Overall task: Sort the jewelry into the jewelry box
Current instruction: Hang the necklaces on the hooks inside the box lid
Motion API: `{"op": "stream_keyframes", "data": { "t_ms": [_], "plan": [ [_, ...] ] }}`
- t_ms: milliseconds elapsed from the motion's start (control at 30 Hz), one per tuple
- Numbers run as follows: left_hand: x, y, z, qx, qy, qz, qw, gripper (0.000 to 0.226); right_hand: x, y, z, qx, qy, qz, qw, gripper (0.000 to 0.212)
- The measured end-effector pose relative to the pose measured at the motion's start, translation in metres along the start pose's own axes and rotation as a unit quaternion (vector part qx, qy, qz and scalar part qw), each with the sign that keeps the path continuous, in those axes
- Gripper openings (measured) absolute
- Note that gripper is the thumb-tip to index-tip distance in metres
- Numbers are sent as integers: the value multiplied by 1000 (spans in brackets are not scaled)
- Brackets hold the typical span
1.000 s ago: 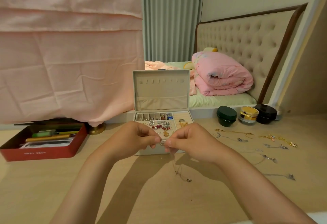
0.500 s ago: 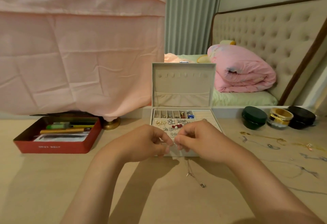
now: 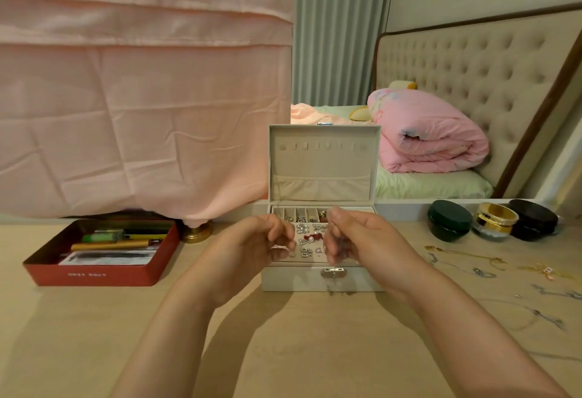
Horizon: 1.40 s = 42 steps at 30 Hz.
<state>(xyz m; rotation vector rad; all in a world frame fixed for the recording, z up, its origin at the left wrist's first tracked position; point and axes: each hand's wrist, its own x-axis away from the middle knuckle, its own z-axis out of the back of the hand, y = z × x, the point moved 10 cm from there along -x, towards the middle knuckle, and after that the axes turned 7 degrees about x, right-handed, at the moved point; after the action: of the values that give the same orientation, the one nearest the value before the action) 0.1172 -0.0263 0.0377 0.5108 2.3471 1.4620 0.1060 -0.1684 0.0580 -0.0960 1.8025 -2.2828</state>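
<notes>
Two hands of mine hang just over the cream rectangular jewelry box (image 3: 324, 281), which sits on the pale wooden table (image 3: 94, 334) straight ahead of me. Its lid (image 3: 324, 158) stands upright and its silver clasp (image 3: 333, 272) faces me. My left hand (image 3: 252, 243) is over the left side of the top tray and my right hand (image 3: 362, 240) over the right side, with a narrow gap between them.

On both hands the fingers are curled in and the tips are drawn toward the thumbs. They are blurred, so I cannot tell whether either one pinches anything.

Through the gap I see small silver and red pieces (image 3: 307, 240) lying in the tray's compartments. More jewelry lies loose on the table to my right, well apart from the box: a thin gold chain (image 3: 466, 254) and some silver chains (image 3: 482, 271).

Behind those stand three round jars side by side: a dark green one (image 3: 448, 221), a gold one (image 3: 494, 219) and a black one (image 3: 532, 219). To my left is a shallow red tin tray (image 3: 94, 275) holding pens and papers.
</notes>
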Motion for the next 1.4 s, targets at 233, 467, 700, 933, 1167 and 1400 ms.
{"op": "stream_keyframes", "data": {
  "t_ms": [233,467,700,933,1167,1400],
  "plan": [
    [1,2,-12,-166,61,14,984,20,6,-1,-6,-19,-22,-30,999,28],
    [6,-2,-18,-271,34,17,962,15,8,-3,-4,126,-29,-24,991,28],
    [7,-6,-6,-332,34,50,941,14,4,1,-7,292,1,19,956,27],
    [10,-5,-2,-417,15,71,906,8,3,7,-19,275,-5,29,961,26],
    [16,-16,-13,-290,-52,119,948,15,3,17,-31,124,-35,-34,991,44],
    [11,-10,-2,-50,-25,74,996,24,5,18,-27,-23,-25,-60,998,50]
  ]
}}
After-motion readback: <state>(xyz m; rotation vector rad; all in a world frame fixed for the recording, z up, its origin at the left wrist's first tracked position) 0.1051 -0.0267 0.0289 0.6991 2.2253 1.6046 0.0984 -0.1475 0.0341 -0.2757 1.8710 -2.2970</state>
